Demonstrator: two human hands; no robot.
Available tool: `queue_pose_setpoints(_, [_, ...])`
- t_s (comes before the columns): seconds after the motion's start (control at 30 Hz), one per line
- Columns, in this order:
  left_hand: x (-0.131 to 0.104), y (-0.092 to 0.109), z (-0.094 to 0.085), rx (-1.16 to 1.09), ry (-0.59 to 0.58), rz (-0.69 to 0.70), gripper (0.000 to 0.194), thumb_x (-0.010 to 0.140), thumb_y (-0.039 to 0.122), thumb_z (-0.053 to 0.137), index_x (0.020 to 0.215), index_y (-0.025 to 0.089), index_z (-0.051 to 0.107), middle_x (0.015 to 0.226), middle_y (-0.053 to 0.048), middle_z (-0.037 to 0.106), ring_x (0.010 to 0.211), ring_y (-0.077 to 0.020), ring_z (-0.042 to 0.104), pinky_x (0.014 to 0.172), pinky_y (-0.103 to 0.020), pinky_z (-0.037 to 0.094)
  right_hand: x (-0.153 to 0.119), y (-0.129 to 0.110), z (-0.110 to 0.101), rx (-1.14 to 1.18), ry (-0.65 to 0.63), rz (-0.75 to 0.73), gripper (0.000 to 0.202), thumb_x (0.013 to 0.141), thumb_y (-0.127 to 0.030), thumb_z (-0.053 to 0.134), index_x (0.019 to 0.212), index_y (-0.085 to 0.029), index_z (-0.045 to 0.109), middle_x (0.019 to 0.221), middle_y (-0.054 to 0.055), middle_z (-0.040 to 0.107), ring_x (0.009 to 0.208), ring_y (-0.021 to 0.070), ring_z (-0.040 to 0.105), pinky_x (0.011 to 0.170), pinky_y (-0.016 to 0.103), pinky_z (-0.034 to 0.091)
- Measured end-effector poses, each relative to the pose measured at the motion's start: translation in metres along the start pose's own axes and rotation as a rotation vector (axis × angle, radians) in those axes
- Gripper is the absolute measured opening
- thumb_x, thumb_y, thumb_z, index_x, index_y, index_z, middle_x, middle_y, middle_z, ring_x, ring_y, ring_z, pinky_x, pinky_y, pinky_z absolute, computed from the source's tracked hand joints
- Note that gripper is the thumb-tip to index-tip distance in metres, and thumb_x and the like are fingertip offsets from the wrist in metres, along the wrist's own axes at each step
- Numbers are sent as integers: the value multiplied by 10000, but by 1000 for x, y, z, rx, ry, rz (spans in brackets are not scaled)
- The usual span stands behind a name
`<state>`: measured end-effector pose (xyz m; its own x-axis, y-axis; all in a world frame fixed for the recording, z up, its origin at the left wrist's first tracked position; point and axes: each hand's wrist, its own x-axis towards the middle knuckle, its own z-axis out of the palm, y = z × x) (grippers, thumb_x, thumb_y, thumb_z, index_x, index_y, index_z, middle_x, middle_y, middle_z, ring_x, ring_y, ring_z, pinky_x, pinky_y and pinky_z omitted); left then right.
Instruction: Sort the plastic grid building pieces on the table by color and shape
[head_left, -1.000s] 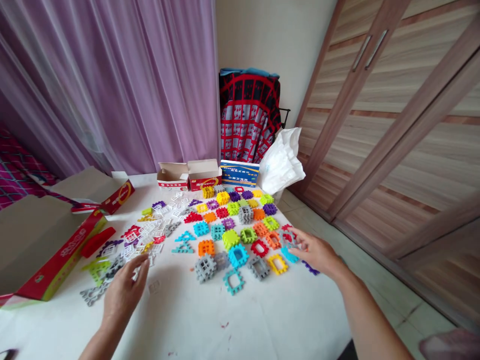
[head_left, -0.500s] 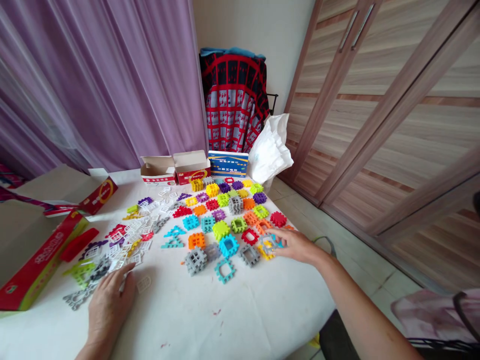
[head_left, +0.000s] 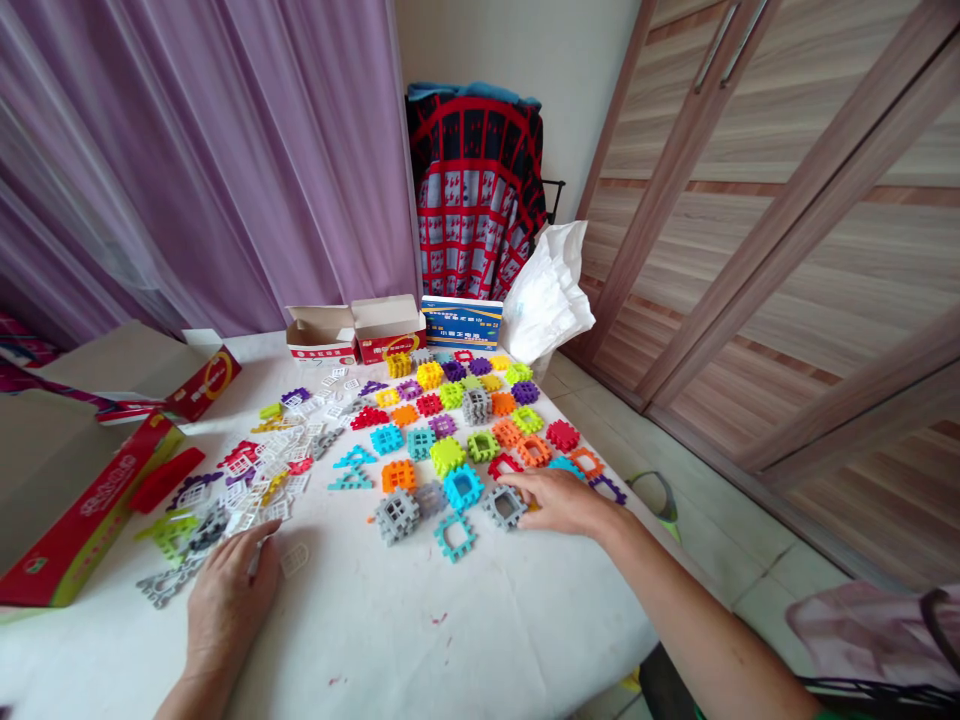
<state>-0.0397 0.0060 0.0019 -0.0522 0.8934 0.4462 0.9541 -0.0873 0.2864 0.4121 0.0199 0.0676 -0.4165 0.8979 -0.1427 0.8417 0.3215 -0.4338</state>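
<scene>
On the white tablecloth, my left hand (head_left: 234,575) lies palm down with its thumb apart from the fingers. Its fingertips are beside loose white window pieces (head_left: 255,508), and one pale window piece (head_left: 295,560) lies right of the thumb. A grey frame block (head_left: 505,507) with a square opening is held at its right edge by my right hand (head_left: 559,500). The hand covers the spot where a yellow piece lay. Nearby are a blue block (head_left: 463,487), a teal frame (head_left: 455,538), a red frame (head_left: 505,466) and a grey cube (head_left: 397,516).
Rows of coloured interlocking blocks (head_left: 448,455) spread towards the back. Opened cartons (head_left: 82,500) stand at the left, with small boxes (head_left: 388,330) and a white bag (head_left: 550,290) behind. The table's right edge is close to my right arm.
My right hand has moved left, bringing a grey frame onto the grey block beside the teal frame. It uncovers orange and purple frames near the table edge. My left hand stays put.
</scene>
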Motion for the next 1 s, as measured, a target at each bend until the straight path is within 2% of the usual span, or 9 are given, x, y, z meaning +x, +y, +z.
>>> queue_pose_setpoints(0.1, [0,1,-1,-16,8,-3,319,866,381,420,964,238,688,944,-79,728,942,-258,670,857,-393,527,0,-1,2,0,17,0,542,672,-238,700,1208,-308,648,847,-7,663,742,170,581,612,236,366])
queue_pose_setpoints(0.27, [0,2,0,-8,9,-7,356,875,386,395,972,212,690,943,-95,728,927,-262,673,851,-396,528,-2,0,4,-4,22,52,639,668,-194,658,1299,-263,583,841,-8,657,699,161,563,585,241,344])
queue_pose_setpoints(0.4, [0,2,0,-9,7,7,357,884,388,394,977,210,689,946,-92,730,926,-254,675,857,-386,527,-4,-3,5,-51,31,60,648,678,-198,647,1319,-264,574,908,17,678,784,194,599,637,255,383])
queue_pose_setpoints(0.53, [0,2,0,-16,7,20,347,880,381,403,966,208,691,938,-91,732,925,-251,676,856,-381,527,-3,-9,6,-80,17,63,572,685,-195,646,1251,-275,627,956,31,690,869,217,624,702,264,414])
queue_pose_setpoints(0.77, [0,3,-2,-46,0,-1,314,863,368,423,948,226,689,936,-79,733,918,-244,676,862,-372,520,-3,-5,2,9,29,56,369,696,-172,642,1059,-242,657,800,-26,647,730,149,580,602,227,366])
queue_pose_setpoints(1.0, [0,4,-3,-50,-3,-1,312,857,373,422,947,227,682,935,-79,732,926,-249,672,866,-377,516,-4,5,6,79,81,30,134,747,-195,628,858,-229,694,827,-5,655,729,147,587,643,242,414])
